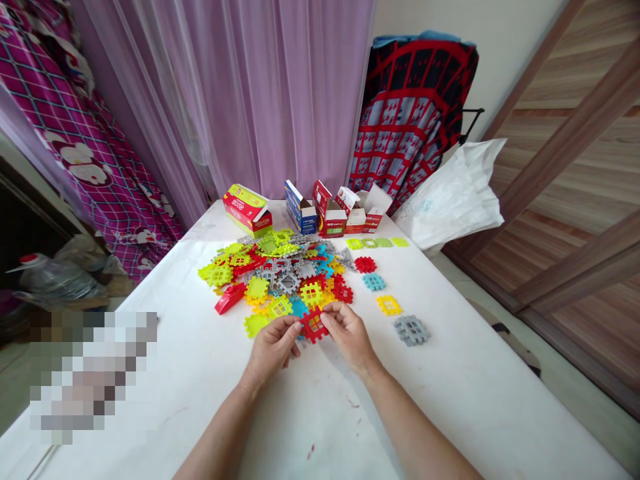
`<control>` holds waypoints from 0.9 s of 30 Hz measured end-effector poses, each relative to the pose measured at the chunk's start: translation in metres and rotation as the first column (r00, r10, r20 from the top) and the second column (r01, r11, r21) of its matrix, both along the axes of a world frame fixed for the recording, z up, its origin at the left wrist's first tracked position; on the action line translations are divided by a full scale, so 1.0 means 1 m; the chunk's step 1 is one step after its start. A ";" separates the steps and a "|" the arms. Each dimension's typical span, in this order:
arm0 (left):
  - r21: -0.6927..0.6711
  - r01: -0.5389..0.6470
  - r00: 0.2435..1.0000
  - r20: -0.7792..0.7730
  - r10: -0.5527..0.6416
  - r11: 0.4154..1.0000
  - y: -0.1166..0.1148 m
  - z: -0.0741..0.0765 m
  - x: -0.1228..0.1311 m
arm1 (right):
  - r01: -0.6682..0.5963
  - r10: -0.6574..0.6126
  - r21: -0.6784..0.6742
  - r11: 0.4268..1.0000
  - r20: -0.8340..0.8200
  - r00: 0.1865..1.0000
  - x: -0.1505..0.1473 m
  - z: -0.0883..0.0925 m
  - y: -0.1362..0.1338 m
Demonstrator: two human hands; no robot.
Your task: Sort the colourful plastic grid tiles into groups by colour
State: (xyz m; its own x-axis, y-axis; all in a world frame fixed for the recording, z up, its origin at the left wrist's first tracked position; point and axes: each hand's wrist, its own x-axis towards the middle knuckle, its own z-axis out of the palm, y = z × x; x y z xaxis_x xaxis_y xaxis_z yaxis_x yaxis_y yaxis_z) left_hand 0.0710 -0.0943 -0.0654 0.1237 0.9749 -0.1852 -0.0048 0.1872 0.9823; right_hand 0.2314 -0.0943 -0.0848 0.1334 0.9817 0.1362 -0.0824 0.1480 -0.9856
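Note:
Between my two hands is a red square toy building tile (315, 325) with notched edges and a window-like grid in its middle. My left hand (275, 343) pinches its left edge, and my right hand (349, 333) pinches the right edge. Just beyond them lies a heap of similar tiles (287, 283) in green, red, grey, yellow and blue. To the right, sorted by colour, are green tiles (384, 243), a red tile (365, 265), a blue tile (374, 282), a yellow tile (389, 305) and grey tiles (411, 330).
Several small open cartons stand along the back: a red-and-green box (247, 210), a blue box (301, 210) and a red box (330, 212) among them. A white bag (453, 193) leans at the right edge of the white table (200, 400). A red plastic piece (230, 298) lies left of the heap.

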 end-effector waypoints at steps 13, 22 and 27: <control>-0.043 -0.009 1.000 0.018 0.010 0.999 0.003 -0.005 -0.005 | -0.254 0.208 0.071 0.965 0.386 0.899 0.013 0.010 -0.013; -0.048 -0.006 1.000 0.021 0.007 0.999 0.003 -0.009 -0.004 | -0.321 0.070 0.182 0.929 0.767 0.638 0.012 0.015 -0.021; -0.058 0.005 1.000 0.029 -0.003 0.998 0.004 -0.010 -0.005 | -0.277 0.001 0.207 0.938 0.799 0.601 0.009 0.014 -0.022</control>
State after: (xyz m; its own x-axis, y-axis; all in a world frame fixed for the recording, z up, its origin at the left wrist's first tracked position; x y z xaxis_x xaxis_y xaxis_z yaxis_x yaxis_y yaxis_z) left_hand 0.0663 -0.0899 -0.0753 0.1340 0.9621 -0.2377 -0.0326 0.2440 0.9692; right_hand 0.2407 -0.1158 -0.0711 -0.2944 0.8738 0.3871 0.6483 0.4802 -0.5909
